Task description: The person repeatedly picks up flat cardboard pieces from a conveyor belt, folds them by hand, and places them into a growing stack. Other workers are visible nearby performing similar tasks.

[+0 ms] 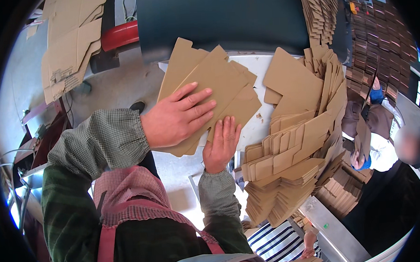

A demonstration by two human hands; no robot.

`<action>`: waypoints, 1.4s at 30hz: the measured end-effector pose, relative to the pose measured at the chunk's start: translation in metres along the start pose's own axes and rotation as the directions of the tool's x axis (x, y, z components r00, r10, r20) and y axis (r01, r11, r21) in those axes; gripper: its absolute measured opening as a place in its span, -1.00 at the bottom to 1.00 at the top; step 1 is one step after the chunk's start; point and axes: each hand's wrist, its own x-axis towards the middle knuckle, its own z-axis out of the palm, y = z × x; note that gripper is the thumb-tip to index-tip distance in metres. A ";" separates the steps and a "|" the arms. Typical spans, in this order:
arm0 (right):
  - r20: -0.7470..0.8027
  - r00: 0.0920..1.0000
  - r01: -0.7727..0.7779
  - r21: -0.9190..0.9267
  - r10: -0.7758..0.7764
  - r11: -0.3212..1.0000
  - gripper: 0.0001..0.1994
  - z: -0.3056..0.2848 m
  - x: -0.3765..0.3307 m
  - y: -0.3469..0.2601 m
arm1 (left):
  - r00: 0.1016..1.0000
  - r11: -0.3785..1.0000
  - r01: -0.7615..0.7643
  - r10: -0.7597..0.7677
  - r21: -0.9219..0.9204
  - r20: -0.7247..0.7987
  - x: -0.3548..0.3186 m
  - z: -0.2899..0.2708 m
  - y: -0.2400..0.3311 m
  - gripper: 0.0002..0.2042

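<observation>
A few flat die-cut cardboard blanks (217,79) lie fanned over one another on the white table (259,68) in front of me. My left hand (179,116) rests on top of them, palm down, its fingers stretched out and a little apart. Lower and to the right, my right hand (223,144) lies with straight fingers against the near edge of the blanks. Neither hand grips anything. Just right of my right hand rises a large, uneven pile of folded cardboard blanks (295,146), with one broad flat blank (292,80) on its far side.
Beyond the table is a dark conveyor-like surface (219,20), with stacked cardboard (319,14) at its right. Large cardboard sheets (70,43) stand far left beside a red bar (120,35). A person in white (384,151) works at right; another in stripes (278,242) is below.
</observation>
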 end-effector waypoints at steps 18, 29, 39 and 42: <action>-0.106 0.994 -0.030 0.055 0.035 0.998 -0.71 0.010 -0.001 0.000 | 0.998 0.999 -0.025 0.023 -0.032 -0.059 -0.002 0.006 -0.003 -0.54; -0.184 0.969 -0.132 0.170 0.163 0.977 -0.74 0.010 0.003 -0.008 | 0.999 0.999 -0.032 0.033 0.030 -0.042 -0.003 0.005 -0.002 -0.54; -0.079 0.981 -0.178 0.021 0.179 0.984 -0.78 -0.004 0.018 -0.012 | 0.998 0.997 -0.042 0.045 0.068 -0.036 0.014 0.006 0.001 -0.73; -0.153 0.961 -0.220 0.093 0.232 0.971 -0.79 0.004 0.013 -0.009 | 0.995 0.995 -0.073 0.068 -0.063 -0.070 0.016 0.010 -0.007 -0.78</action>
